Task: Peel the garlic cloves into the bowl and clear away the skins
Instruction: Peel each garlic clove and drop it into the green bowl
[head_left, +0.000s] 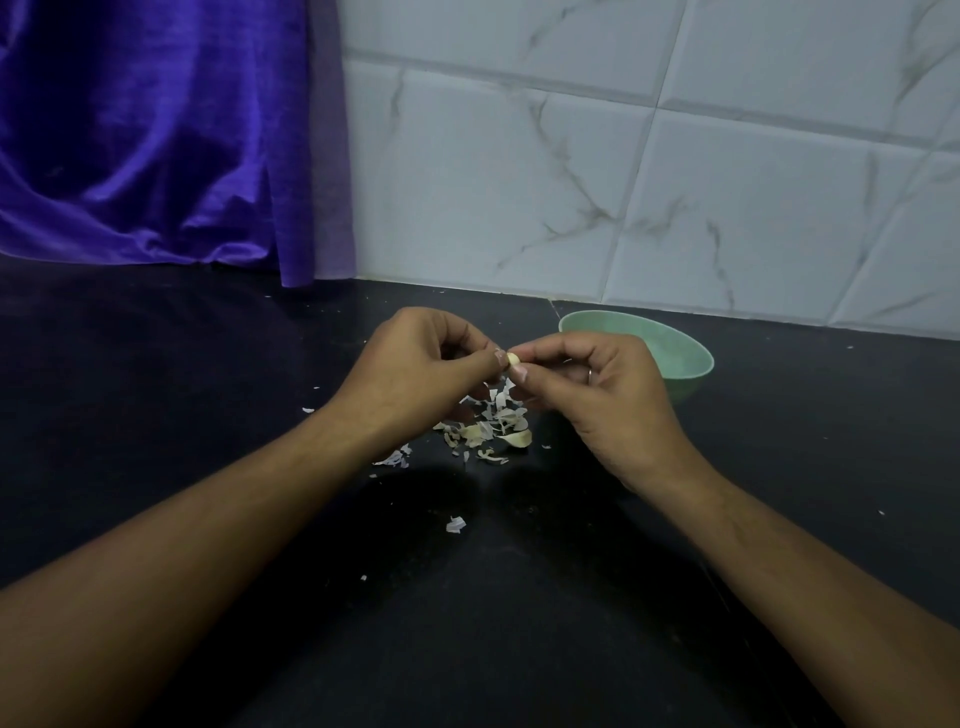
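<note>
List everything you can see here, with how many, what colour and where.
counter: one, black, foreground
tiled wall: one, white marbled, behind
cloth: one, purple, back left
bowl: one, light green, right, near the wall
skins: one pile plus stray flakes, whitish, centre of counter
garlic clove: one, pale, above the pile
left hand: one, pinches the clove
right hand: one, pinches the clove

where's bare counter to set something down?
Mostly bare: dark counter between purple cloth and left forearm; also right of the green bowl, below the tiled wall. Crowded: skins pile beside the bowl; stray flecks between the forearms.
</note>
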